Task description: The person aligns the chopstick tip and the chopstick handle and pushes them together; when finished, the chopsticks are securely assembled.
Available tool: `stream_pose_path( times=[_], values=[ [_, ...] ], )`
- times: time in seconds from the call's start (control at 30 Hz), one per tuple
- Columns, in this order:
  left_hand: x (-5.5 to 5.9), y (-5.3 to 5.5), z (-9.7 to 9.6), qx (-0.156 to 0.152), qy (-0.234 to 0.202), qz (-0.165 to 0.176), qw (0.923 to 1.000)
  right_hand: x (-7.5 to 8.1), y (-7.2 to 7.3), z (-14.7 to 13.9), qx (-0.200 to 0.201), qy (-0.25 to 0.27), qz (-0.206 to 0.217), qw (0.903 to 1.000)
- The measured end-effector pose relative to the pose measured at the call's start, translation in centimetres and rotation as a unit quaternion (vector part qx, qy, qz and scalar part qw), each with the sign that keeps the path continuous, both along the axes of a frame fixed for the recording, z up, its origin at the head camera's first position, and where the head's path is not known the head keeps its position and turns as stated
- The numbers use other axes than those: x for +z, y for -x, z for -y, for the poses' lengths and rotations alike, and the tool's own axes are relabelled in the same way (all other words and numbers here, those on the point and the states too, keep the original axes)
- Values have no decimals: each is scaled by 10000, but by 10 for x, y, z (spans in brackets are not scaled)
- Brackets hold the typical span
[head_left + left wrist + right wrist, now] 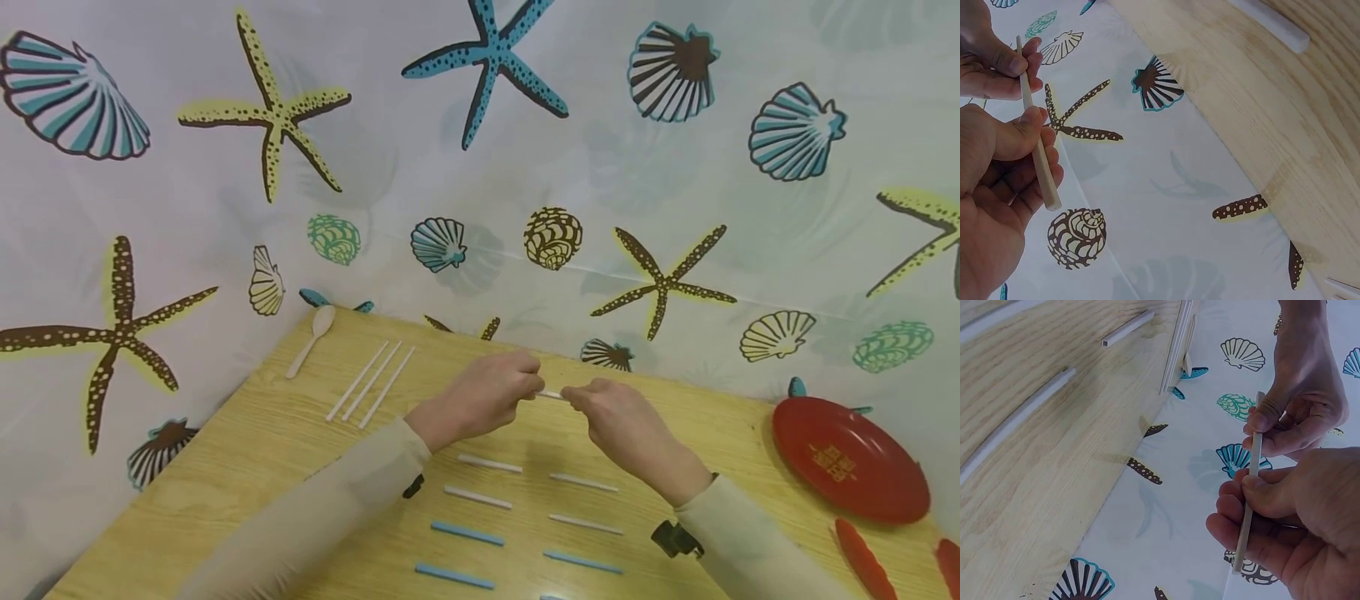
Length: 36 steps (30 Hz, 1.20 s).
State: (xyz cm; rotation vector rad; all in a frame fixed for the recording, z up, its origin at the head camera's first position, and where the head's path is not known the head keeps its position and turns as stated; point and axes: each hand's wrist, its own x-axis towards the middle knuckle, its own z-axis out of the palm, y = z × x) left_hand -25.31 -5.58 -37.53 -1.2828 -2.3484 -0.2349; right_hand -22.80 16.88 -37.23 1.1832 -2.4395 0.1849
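Note:
Both hands meet over the far part of the wooden table, holding one white chopstick [552, 395] between them. In the left wrist view my left hand [997, 156] pinches its thicker end between thumb and fingers. My right hand [1297, 512] pinches the thinner end in the right wrist view, thumb on top. Little of the chopstick shows between the hands in the head view. Nearer the body lie two columns of short stick pieces: thicker white [490, 463] and blue [467, 533] ones at left, thinner white [583, 482] and blue [582, 562] ones at right.
Three long white chopsticks [372, 381] lie side by side left of the hands, near a white spoon [303, 342]. At right is a red plate [847, 462], with red pieces [862, 558] in front. A patterned cloth [525, 167] hangs along the table's far edge.

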Motion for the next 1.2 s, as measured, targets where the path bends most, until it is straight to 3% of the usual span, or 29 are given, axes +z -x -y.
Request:
stream_pose_path(
  times=[0.17, 0.4, 0.67, 0.9, 1.03, 1.2],
  values=[
    [0, -1, 3, 105, -14, 184, 9998, 1, -1, 3, -81, -21, -33, 10000],
    [4, -5, 6, 626, 457, 797, 9938, -1, 1, 12, -410, -407, -115, 9983],
    [2, -9, -5, 810, 544, 691, 9928, -2, 1, 17, -381, -507, -298, 9975],
    [5, -9, -7, 980, 729, 596, 9907, -5, 3, 17, -226, -249, -407, 9986],
    [5, -6, -2, 1225, 965, 813, 9844, -6, 3, 15, -124, -59, -529, 9985],
    [6, 0, 11, 1670, 915, 1461, 9708, -8, 1, 9, -128, -54, -260, 9996]
  ],
)
